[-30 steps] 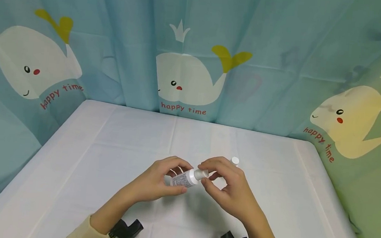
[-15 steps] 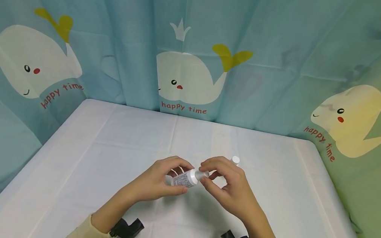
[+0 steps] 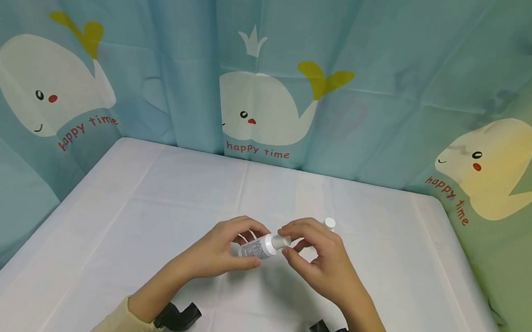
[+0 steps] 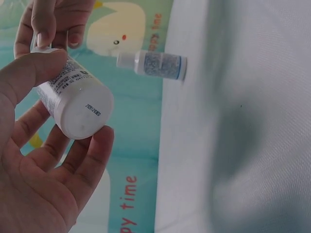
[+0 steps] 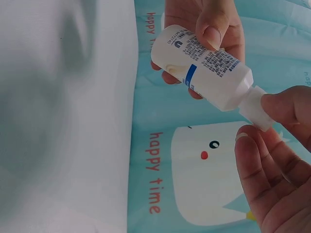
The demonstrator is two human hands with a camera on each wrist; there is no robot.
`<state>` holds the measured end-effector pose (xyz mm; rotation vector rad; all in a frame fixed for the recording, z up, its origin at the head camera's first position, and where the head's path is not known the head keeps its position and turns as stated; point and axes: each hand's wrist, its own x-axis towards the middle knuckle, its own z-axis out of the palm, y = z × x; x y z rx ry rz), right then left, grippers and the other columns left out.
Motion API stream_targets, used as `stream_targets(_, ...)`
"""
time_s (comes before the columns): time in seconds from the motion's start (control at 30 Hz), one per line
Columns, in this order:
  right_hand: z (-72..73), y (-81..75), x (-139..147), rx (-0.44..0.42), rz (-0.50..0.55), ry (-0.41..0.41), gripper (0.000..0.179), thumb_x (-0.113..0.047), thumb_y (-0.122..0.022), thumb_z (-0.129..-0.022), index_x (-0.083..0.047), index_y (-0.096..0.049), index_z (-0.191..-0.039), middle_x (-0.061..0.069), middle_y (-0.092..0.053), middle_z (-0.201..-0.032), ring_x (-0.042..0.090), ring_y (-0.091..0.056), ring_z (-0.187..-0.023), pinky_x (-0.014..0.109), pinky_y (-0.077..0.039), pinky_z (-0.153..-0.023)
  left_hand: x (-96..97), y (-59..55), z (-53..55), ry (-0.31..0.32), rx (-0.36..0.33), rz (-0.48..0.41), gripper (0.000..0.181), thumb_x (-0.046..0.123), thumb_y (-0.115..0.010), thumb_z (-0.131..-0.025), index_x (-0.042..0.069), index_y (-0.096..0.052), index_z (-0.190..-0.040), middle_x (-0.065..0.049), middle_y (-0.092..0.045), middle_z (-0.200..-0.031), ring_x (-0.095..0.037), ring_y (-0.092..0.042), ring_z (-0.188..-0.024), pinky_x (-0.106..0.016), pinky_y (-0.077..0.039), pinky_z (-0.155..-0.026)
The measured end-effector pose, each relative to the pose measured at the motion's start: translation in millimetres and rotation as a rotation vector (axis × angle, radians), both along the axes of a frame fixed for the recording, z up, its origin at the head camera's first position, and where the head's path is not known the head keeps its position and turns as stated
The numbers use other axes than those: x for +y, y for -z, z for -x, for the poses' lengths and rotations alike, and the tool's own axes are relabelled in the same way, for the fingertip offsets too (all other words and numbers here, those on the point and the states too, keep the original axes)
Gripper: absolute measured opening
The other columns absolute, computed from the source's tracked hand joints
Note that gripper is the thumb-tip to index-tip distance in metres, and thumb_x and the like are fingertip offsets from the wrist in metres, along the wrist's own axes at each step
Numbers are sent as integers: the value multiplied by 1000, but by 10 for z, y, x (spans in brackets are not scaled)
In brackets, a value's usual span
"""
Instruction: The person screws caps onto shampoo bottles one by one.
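A small white bottle with fine printed text is held tilted above the table, its capped end toward the right. My left hand grips its body, thumb on the near side and fingers behind. With thumb and fingertips my right hand pinches the white cap. In the right wrist view the cap sits at the bottle's neck; whether it is loose I cannot tell. The left wrist view shows the bottle's round base with a stamped number.
A second white bottle with a blue band stands upright on the table beyond my right hand, mostly hidden in the head view. White cloth covers the table. A blue-green curtain with whale prints hangs behind and at the sides.
Both hands stay almost in place around the bottle and its cap. Only slight finger movement at the cap shows, and the second bottle has not moved.
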<state>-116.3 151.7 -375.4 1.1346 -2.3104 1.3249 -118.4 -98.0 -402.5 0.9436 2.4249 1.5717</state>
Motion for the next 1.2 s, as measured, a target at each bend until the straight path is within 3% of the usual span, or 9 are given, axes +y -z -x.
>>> stream_targets(0.47,-9,5,-17,-6,11,42,18,-6,-77,-86,-15,-69,-100,-2,-68,-108,13,-65,-94,26,-59,-70,21,-9,-15,5,-7,11,40,26,-79,-86,23,-62,-122,8,-64,-113,-17,-63,-97,-35,-55,-85)
stream_targets(0.63,-9,-4,-17,-3,10,34,21,-7,-78,-85,-15,-69,-103,-2,-69,-107,13,-65,-93,26,-59,-70,13,-3,-11,-4,3,17,41,25,-80,-85,25,-62,-123,10,-64,-113,-16,-63,-98,-35,-55,-85)
stream_targets(0.87,-27,-13,-13,-1,1,23,35,7,-72,-81,-14,-69,-109,-1,-68,-110,14,-66,-93,24,-58,-72,-10,10,0,-8,12,11,40,23,-80,-85,23,-63,-122,8,-65,-112,-15,-63,-97,-35,-55,-85)
stream_targets(1.2,-12,-6,-14,-11,0,33,27,0,-75,-84,-14,-69,-108,-2,-68,-107,12,-66,-91,25,-58,-70,-10,-27,-12,-5,8,15,42,23,-80,-85,26,-62,-122,11,-64,-113,-15,-62,-97,-36,-55,-85)
